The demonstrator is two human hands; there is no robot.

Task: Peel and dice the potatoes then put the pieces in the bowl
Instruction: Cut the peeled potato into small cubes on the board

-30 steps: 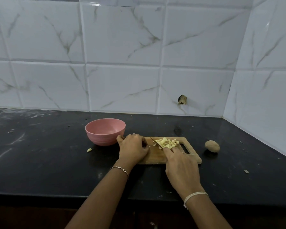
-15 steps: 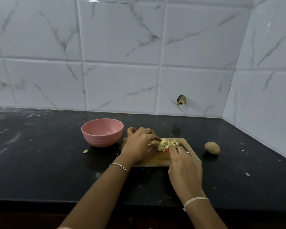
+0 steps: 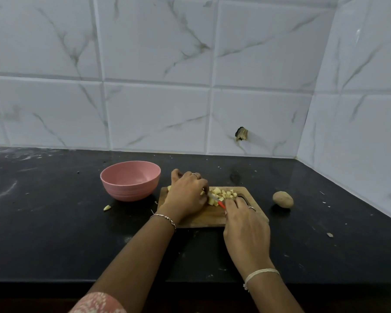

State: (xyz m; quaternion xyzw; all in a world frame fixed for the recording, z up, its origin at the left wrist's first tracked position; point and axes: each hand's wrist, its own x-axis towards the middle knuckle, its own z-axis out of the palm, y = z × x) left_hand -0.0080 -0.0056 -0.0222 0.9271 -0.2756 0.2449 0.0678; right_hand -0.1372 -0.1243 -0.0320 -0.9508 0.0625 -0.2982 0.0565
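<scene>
On the board's (image 3: 196, 219) far edge: diced potato pile (image 3: 224, 194), between both grips.
Left grip (image 3: 186, 195): curled against the pile's left side; whether it holds pieces, cannot tell.
Right grip (image 3: 246, 222): closed round red-handled knife (image 3: 219, 202), blade touching the pile.
Pink bowl (image 3: 131, 190): just left of the board.

Dim, cool and even, lit softly from above, with faint glare on the tiles (image 3: 359, 64) and a dull sheen on the black counter (image 3: 54, 233), soft shadows beneath bowl (image 3: 127, 193) and potato (image 3: 283, 199), fair sharpness at centre, bowed tile lines toward the edges and a blurred sleeve (image 3: 97, 303) below
</scene>
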